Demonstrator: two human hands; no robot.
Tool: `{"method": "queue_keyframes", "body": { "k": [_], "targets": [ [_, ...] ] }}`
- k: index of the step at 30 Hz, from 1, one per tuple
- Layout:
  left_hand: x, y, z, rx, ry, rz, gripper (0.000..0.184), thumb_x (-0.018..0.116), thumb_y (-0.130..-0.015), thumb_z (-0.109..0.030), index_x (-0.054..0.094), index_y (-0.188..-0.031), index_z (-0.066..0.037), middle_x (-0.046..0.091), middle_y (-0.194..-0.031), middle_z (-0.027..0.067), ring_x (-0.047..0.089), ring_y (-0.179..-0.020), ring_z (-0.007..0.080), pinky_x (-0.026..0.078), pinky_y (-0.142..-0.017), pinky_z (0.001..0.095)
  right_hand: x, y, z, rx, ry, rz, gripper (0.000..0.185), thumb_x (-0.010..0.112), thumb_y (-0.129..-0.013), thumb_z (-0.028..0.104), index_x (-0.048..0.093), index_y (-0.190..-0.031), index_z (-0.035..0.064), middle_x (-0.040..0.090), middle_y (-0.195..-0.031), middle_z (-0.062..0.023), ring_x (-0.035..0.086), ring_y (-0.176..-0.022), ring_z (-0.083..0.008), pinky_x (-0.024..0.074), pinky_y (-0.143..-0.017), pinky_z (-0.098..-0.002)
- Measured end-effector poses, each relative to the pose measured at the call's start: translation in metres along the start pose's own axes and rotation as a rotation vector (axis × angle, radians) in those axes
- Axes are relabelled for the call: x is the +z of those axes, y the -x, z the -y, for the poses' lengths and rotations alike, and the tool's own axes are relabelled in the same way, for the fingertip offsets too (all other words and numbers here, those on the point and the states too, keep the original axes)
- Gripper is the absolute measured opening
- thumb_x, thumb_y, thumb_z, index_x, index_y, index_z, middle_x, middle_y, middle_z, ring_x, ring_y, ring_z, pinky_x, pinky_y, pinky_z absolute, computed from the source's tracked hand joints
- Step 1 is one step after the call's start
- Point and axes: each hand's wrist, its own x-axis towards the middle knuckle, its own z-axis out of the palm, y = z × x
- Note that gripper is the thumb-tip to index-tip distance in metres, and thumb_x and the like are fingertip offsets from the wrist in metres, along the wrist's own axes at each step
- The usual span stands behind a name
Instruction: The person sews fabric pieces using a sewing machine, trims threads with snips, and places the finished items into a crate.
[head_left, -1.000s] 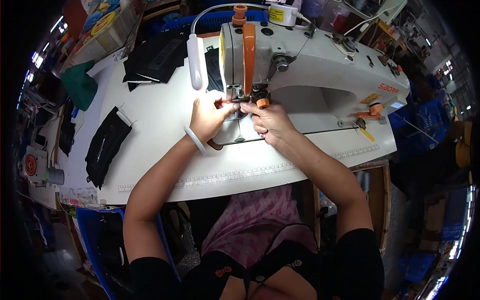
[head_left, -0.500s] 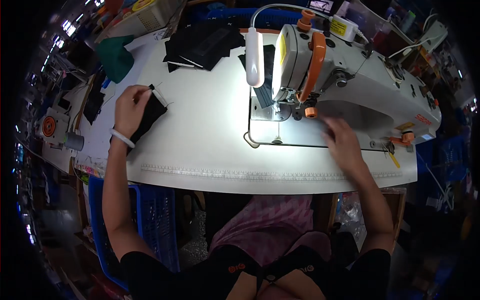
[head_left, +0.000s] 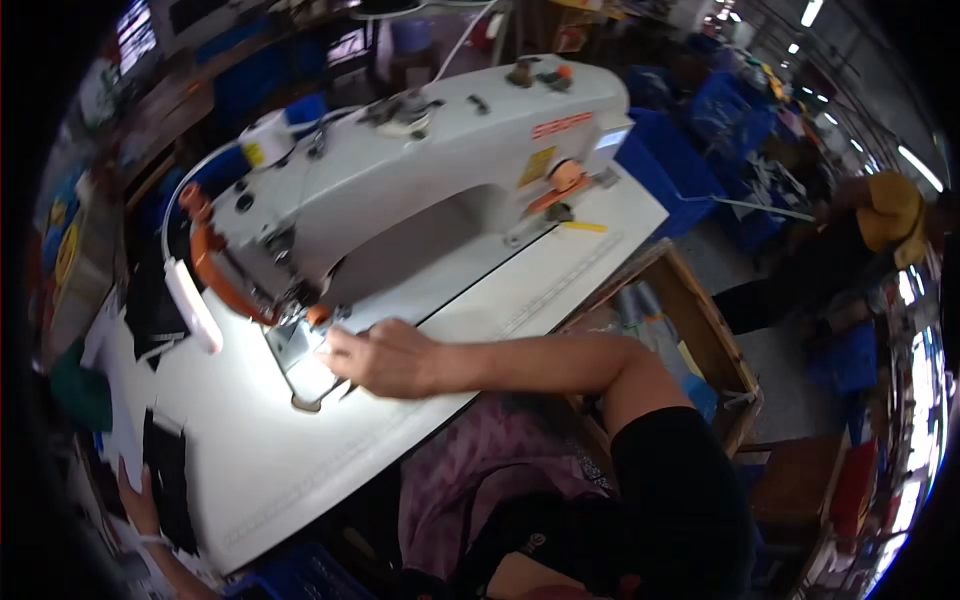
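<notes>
My right hand (head_left: 385, 360) is in front of the sewing machine (head_left: 430, 160), just by the needle area. Its fingers are curled together, and whatever they may hold is hidden. My left hand (head_left: 140, 505) lies at the lower left with its fingers stretched out, next to a black fabric piece (head_left: 168, 480) on the white table (head_left: 240, 440). A lit lamp (head_left: 193, 305) hangs at the machine's head and shines on the needle plate.
More black fabric (head_left: 150, 320) and a green cloth (head_left: 80, 390) lie toward the left. Yellow-handled snips (head_left: 585, 227) rest by the machine's right end. An open wooden drawer (head_left: 710, 340) sits below the table's edge. Beyond it a person in a yellow top (head_left: 893, 210) stands near blue crates (head_left: 665, 165).
The view has swung to the right and tilted. My right hand has moved left along the machine bed to the needle area. My left hand's fingers have straightened beside the black fabric.
</notes>
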Motion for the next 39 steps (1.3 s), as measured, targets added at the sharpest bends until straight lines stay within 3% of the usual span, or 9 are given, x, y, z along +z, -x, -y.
{"method": "queue_keyframes", "body": {
  "k": [3,6,9,10,19,21,28,33,39],
  "targets": [
    [0.019,0.011,-0.026,-0.391,0.315,0.234,0.071,0.072,-0.09,-0.019,0.037,-0.148,0.004,0.055,-0.135,0.0206,0.055,-0.119,0.0297,0.042,-0.102,0.038,-0.02,0.009,0.024,0.06,-0.206,-0.118,0.026,0.069,-0.087,0.015,0.063,-0.111,0.0073,0.054,-0.094,-0.0097,0.063,-0.062,-0.0259,0.0512,-0.053,-0.0379],
    [0.056,0.007,0.039,-0.122,0.23,-0.054,0.071,0.076,-0.084,-0.017,0.044,-0.144,0.002,0.06,-0.122,0.0151,0.057,-0.106,0.0249,0.045,-0.093,0.0362,-0.005,0.031,0.019,0.19,-0.329,0.103,0.012,0.065,-0.087,0.017,0.066,-0.096,0.009,0.056,-0.098,-0.01,0.064,-0.075,-0.0299,0.0532,-0.064,-0.0417],
    [0.03,0.005,-0.012,-0.151,-0.06,-0.013,0.064,0.08,-0.078,-0.017,0.054,-0.134,0.003,0.063,-0.109,0.0137,0.058,-0.095,0.0258,0.047,-0.085,0.0382,-0.001,0.033,0.023,0.199,-0.402,-0.032,0.011,0.066,-0.086,0.017,0.066,-0.095,0.0093,0.059,-0.096,-0.0079,0.064,-0.075,-0.0288,0.0535,-0.064,-0.0418],
    [0.05,-0.003,0.044,0.048,0.017,-0.086,0.052,0.081,-0.076,-0.018,0.062,-0.119,0.004,0.062,-0.099,0.0148,0.058,-0.089,0.0298,0.047,-0.082,0.0384,0.002,0.034,0.024,0.171,-0.355,-0.031,0.012,0.067,-0.084,0.014,0.066,-0.096,0.0103,0.06,-0.093,-0.0059,0.065,-0.073,-0.027,0.0534,-0.062,-0.0396],
    [0.028,-0.018,-0.021,-0.234,0.31,0.204,0.037,0.085,-0.072,-0.019,0.054,-0.081,-0.001,0.054,-0.072,0.0047,0.048,-0.068,0.0172,0.044,-0.067,0.0353,0.0,0.031,0.02,0.147,-0.345,0.054,0.014,0.069,-0.083,0.014,0.069,-0.097,0.0125,0.065,-0.087,-0.0054,0.067,-0.074,-0.0274,0.0528,-0.064,-0.0387],
    [0.002,-0.013,-0.069,-0.208,0.117,0.192,0.035,0.085,-0.072,-0.018,0.057,-0.083,-0.001,0.058,-0.076,0.0066,0.053,-0.071,0.0171,0.046,-0.069,0.0345,-0.003,0.028,0.021,0.141,-0.365,0.038,0.014,0.069,-0.084,0.013,0.07,-0.098,0.0116,0.065,-0.085,-0.0061,0.066,-0.073,-0.0276,0.0525,-0.064,-0.0386],
    [-0.084,0.021,-0.158,-0.256,0.463,0.117,0.025,0.072,-0.086,-0.009,0.067,-0.102,0.01,0.07,-0.079,0.0071,0.065,-0.065,0.012,0.052,-0.063,0.0256,-0.012,0.025,0.025,0.145,-0.454,0.068,0.019,0.071,-0.084,0.004,0.07,-0.103,0.0083,0.065,-0.08,-0.0087,0.067,-0.07,-0.0242,0.0527,-0.063,-0.0342],
    [-0.094,0.043,-0.199,-0.196,0.677,-0.071,0.039,0.07,-0.09,-0.012,0.058,-0.12,0.01,0.069,-0.103,0.0121,0.067,-0.084,0.0134,0.055,-0.075,0.0251,-0.011,0.0,0.042,0.109,-0.652,0.048,0.013,0.07,-0.087,0.004,0.07,-0.1,0.0025,0.06,-0.073,-0.0079,0.06,-0.062,-0.0179,0.0484,-0.06,-0.0313],
    [-0.06,0.065,-0.259,-0.266,0.967,-0.021,0.043,0.072,-0.089,-0.012,0.055,-0.124,0.007,0.069,-0.109,0.0134,0.068,-0.091,0.016,0.056,-0.083,0.0276,0.016,-0.049,0.073,0.299,-0.914,0.115,0.029,0.067,-0.096,0.019,0.067,-0.118,0.001,0.067,-0.096,-0.007,0.059,-0.074,-0.0091,0.0488,-0.065,-0.0253]
  ]
}}
